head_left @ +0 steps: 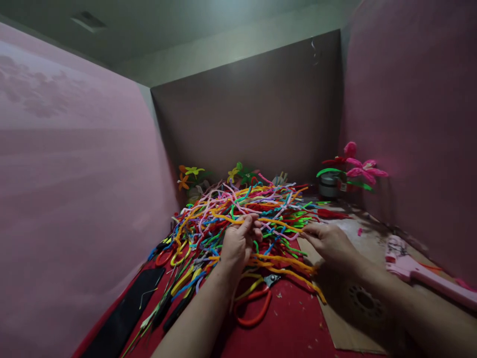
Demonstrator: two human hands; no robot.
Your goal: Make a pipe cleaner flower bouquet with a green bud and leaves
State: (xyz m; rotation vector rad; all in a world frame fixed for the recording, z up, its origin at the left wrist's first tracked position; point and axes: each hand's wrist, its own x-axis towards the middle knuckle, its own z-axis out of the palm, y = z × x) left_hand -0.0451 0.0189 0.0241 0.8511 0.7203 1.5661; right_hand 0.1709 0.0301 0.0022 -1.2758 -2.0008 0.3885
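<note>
Between my two hands stretches an orange pipe cleaner (280, 224), above a big tangled heap of multicoloured pipe cleaners (223, 204). My left hand (242, 239) is closed, its thumb and fingers pinching the orange length. At the right end, the fingertips of my right hand (331, 243) are pressed together on it. Below them lie several more orange pipe cleaners (286, 261), partly behind my left wrist. Close to that wrist are red-handled scissors (253, 311), partly hidden by the stems.
A cardboard sheet (346, 328) lies under my right forearm, with a pink glue gun (413, 268) beyond it. A black flat object (122, 313) is at the left. Pink pipe-cleaner flowers (365, 170) stand in a grey pot (328, 185). Panels enclose the red-covered table (290, 323).
</note>
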